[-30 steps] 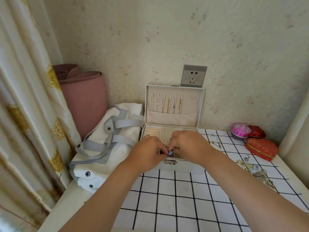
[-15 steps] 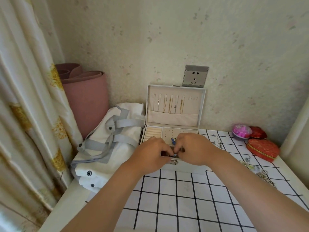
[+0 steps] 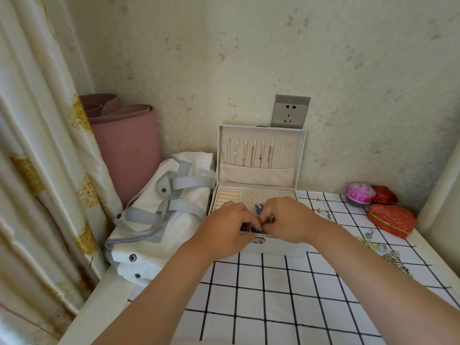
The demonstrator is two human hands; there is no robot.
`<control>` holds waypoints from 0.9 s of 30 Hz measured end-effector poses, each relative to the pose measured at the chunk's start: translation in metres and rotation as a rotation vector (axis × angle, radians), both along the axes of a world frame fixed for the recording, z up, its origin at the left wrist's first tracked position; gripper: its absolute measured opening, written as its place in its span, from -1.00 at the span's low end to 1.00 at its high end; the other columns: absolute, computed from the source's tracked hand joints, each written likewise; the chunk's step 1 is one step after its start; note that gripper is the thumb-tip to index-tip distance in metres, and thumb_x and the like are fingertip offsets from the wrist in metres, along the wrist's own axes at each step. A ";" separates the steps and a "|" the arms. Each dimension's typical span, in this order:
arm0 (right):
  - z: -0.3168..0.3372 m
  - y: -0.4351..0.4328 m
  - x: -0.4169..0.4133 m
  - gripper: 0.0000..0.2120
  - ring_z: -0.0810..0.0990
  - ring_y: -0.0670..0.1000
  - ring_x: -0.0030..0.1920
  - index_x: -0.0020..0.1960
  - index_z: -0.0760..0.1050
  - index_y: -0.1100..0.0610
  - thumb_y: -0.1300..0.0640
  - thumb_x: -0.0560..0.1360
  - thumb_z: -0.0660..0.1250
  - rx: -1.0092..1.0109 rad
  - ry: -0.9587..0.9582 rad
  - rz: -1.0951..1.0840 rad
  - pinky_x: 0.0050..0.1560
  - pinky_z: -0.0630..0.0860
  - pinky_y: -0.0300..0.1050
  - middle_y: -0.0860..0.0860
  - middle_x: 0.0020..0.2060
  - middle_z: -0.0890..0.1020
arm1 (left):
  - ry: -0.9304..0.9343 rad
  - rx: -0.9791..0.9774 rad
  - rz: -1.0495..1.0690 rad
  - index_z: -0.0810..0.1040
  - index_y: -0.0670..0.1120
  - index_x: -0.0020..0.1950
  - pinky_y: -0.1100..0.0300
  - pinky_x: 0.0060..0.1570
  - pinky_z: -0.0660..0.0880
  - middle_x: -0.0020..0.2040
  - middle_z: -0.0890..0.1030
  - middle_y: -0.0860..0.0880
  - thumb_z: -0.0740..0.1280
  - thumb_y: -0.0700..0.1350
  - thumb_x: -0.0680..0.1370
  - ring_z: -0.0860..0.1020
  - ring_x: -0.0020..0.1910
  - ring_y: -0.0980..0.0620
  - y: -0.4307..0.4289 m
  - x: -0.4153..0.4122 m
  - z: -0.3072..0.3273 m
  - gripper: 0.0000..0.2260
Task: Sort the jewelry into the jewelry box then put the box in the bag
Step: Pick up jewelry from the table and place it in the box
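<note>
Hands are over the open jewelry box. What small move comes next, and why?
Likely lower the small piece into the jewelry box and release it: left hand and right hand pinch it above its front; loose jewelry waits on the table.

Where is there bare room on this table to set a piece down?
Bare: the checked cloth in front of the jewelry box, around the forearms, to the near edge. Crowded: loose jewelry along the right edge, the red heart box and pink case in the far right corner, the white bag left of the box.
</note>
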State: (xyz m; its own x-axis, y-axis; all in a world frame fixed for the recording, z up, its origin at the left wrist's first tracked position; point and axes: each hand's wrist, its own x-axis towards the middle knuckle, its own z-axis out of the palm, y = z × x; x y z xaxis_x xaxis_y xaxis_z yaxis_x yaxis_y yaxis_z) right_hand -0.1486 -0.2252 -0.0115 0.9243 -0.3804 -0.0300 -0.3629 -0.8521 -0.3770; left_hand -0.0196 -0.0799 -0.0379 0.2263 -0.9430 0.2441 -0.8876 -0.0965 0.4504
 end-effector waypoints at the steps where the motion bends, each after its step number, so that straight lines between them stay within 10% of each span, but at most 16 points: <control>1: 0.000 -0.001 -0.001 -0.87 0.60 -0.07 -0.09 -0.16 0.69 -0.10 0.12 0.43 0.41 0.013 -0.007 -0.021 0.03 0.58 0.00 -0.12 -0.17 0.65 | -0.003 0.004 -0.015 0.63 0.22 0.11 0.10 0.10 0.45 -0.02 0.49 0.19 0.39 0.01 0.52 0.39 0.08 0.14 0.000 -0.001 0.000 -0.81; 19: 0.003 -0.009 -0.002 -0.86 0.63 -0.12 -0.14 -0.16 0.66 -0.08 0.08 0.48 0.34 0.103 -0.176 -0.191 0.00 0.61 0.00 -0.16 -0.21 0.67 | -0.055 -0.019 0.041 0.62 0.20 0.15 0.15 0.08 0.46 0.04 0.47 0.20 0.36 0.08 0.51 0.35 0.12 0.17 -0.002 0.003 -0.005 -0.78; 27: -0.015 -0.023 0.001 -0.62 0.55 0.01 0.23 0.38 0.50 -0.02 0.20 0.59 0.30 -0.110 -0.168 -0.173 0.20 0.52 -0.03 -0.06 0.27 0.55 | -0.042 -0.006 0.033 0.62 0.18 0.19 0.11 0.14 0.46 0.05 0.50 0.17 0.34 0.12 0.52 0.39 0.11 0.15 -0.005 0.004 -0.007 -0.74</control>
